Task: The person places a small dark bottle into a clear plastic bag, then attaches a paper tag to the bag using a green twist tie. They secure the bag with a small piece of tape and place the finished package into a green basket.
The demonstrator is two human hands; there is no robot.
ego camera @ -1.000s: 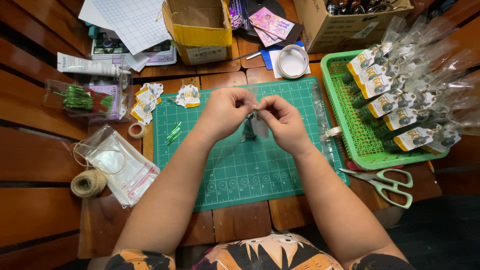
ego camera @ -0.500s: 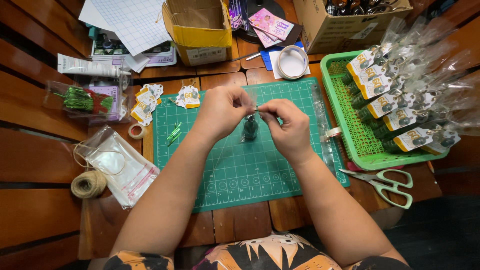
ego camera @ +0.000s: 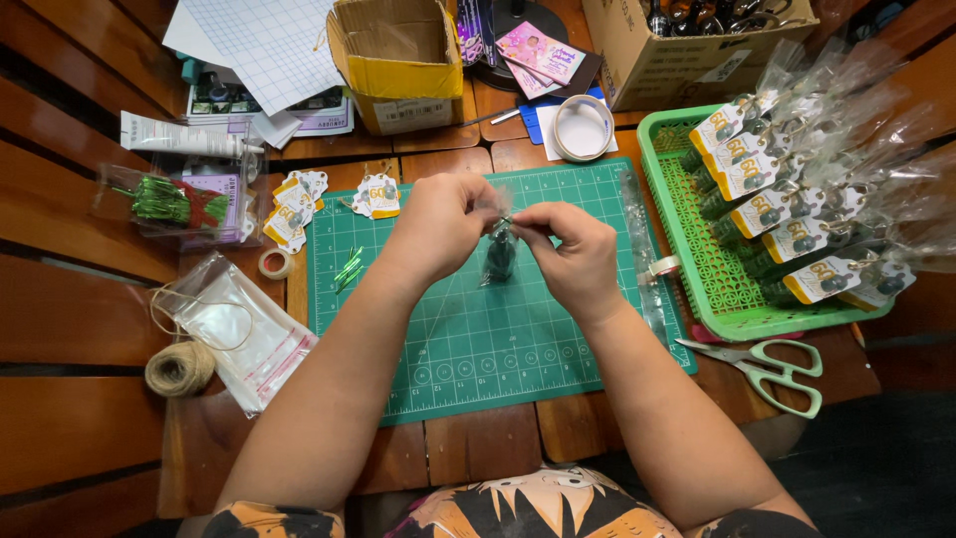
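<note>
Over the middle of the green cutting mat (ego camera: 478, 349), the left hand (ego camera: 438, 224) and right hand (ego camera: 568, 249) both pinch the top of a small clear bag (ego camera: 500, 251) holding something dark. Scissors (ego camera: 772, 367) lie right of the mat, a green basket (ego camera: 697, 249) of tagged bags further right.

Two hands, left hand (ego camera: 438, 224) and right hand (ego camera: 568, 249), meet over one cutting mat (ego camera: 478, 339). Right of them: one green basket (ego camera: 697, 249), one pair of scissors (ego camera: 772, 364). Left: one twine ball (ego camera: 179, 369), one tape roll (ego camera: 274, 263). Beyond: two cardboard boxes (ego camera: 398, 60).
</note>
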